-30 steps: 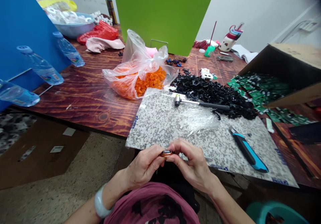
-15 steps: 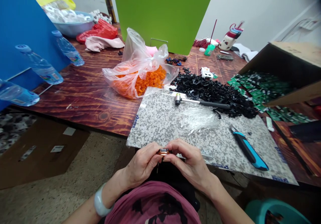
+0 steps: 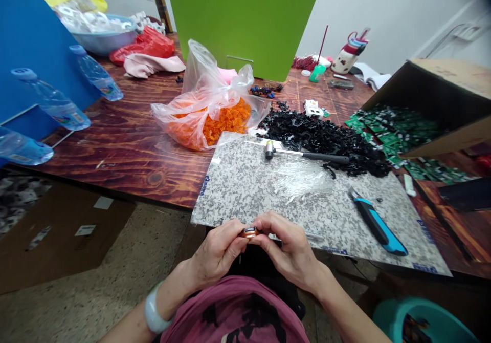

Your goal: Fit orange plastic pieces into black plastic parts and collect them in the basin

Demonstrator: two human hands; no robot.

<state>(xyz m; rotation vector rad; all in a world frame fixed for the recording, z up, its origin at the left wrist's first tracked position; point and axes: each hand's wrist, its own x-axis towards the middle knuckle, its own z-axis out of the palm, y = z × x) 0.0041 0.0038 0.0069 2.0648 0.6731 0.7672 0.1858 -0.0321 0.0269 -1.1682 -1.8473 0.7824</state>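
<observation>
By the near edge of the speckled board (image 3: 238,189), the left hand (image 3: 215,251) and right hand (image 3: 297,253) pinch opposite ends of a small orange-and-dark part (image 3: 250,233) in narrow grips, its long axis seemingly running sideways between them.

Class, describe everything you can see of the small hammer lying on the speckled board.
The hammer lies flat, unheld, roughly crosswise on the grey speckled board, its head to the left. The small head is black at the near end, with silver and a yellowish tint at the far end. A thin, straight, shiny shaft, apparently metal, leads to a long black grip, perhaps rubber or plastic. The grip lies along the near edge of the black heap; clear strands lie just in front.
</observation>
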